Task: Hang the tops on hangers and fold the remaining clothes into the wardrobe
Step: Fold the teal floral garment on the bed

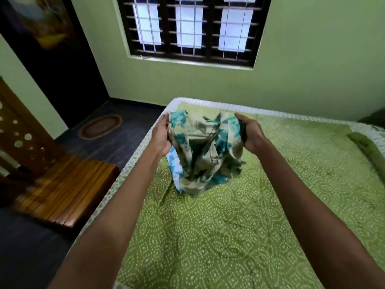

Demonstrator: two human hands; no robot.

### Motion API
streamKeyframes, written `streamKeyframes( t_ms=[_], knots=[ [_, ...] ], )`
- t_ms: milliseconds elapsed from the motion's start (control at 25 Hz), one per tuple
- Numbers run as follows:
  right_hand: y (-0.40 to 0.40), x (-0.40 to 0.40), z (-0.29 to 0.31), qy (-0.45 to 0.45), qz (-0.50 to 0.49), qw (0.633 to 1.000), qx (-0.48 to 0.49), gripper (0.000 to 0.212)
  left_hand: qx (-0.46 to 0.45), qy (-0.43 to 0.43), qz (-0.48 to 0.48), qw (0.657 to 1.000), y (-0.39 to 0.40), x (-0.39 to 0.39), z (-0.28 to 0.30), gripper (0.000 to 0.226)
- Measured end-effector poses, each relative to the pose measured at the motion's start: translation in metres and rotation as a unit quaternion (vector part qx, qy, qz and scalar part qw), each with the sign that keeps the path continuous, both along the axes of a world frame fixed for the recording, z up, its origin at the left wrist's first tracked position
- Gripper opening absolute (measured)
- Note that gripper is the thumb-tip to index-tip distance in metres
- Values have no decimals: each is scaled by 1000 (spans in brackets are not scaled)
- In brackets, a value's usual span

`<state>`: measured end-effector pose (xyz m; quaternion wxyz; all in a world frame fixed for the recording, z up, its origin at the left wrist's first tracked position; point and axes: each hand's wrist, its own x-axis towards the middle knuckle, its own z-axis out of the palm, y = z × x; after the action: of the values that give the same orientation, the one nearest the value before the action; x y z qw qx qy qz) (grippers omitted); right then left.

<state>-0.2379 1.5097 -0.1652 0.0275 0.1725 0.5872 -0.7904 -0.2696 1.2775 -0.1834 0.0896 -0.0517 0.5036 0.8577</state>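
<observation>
We see both forearms stretched out over the bed (239,226), green dotted cover, bare near us. Left hand (161,135) grips one upper edge of the printed garment (206,151), fingers curled round the cloth; right hand (251,133) bunches the other upper edge the same way, thumb on top. The garment is cream with teal blotches and hangs crumpled between the two hands; its lower end rests on the bedcover roughly mid-bed, toward the left side. We cannot tell if it is a top or something else, too scrunched.

Step in hand, as we judge it: opening the piece out to identify and square it, before either hanging or folding. The next move calls for pulling the hands apart to spread the cloth flat, finding the shoulders or waistband, then laying it on the cover or taking it to a hanger. No hanger or wardrobe is in view here, so that needs a turn away from the bed.

Further right, a dark green rolled item (368,152) lies at the bed's far edge. Left of the bed stands a wooden bench (62,195), beyond it an oval mat (100,126) on dark floor. Back wall: barred window (191,28)
</observation>
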Motion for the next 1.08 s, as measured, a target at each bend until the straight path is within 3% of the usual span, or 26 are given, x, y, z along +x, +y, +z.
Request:
streamKeyframes(
  t_ms=[40, 80, 160, 200, 240, 320, 360, 440, 560, 680, 800, 920, 1080],
  knots=[
    [10, -3, 5, -7, 18, 998, 61, 23, 15, 14, -8, 1000, -4, -1, 11, 44],
    [16, -4, 9, -21, 50, 982, 184, 25, 18, 28, -18, 999, -4, 3, 24, 47],
    [12, 0, 11, -43, 83, 895, 435, 18, 11, 45, -45, 998, 2, 9, 44, 49],
    [1, 5, 12, 0, 47, 872, 487, 17, 12, 52, -58, 997, 8, 8, 50, 48],
    [-14, 14, 13, 68, 26, 892, 446, 20, 17, 55, -63, 996, 16, 10, 56, 46],
    [-44, 37, 11, 164, 73, 958, 223, 21, 25, 60, -75, 995, 30, 12, 62, 44],
    [-59, 47, 7, 166, 134, 962, 168, 15, 16, 63, -74, 995, 34, 13, 62, 47],
    [-78, 54, -5, 148, 198, 953, 175, 22, 7, 77, -76, 994, 39, 17, 66, 46],
    [-82, 46, 5, 110, 146, 979, 95, 28, 32, 121, -77, 989, 23, 12, 80, 39],
    [-75, 33, 36, 60, 200, 976, -56, 30, 45, 133, -49, 989, 5, 8, 64, 48],
    [-75, 18, 54, 65, 215, 956, -188, 38, -27, -16, -131, 991, 14, 39, 5, 75],
    [-79, 8, 61, 74, 220, 938, -259, 50, -105, -153, -162, 969, 25, 62, -44, 59],
    [-73, 1, 62, 81, 234, 921, -302, 51, -142, -206, -217, 944, 29, 76, -43, 55]
  ],
)
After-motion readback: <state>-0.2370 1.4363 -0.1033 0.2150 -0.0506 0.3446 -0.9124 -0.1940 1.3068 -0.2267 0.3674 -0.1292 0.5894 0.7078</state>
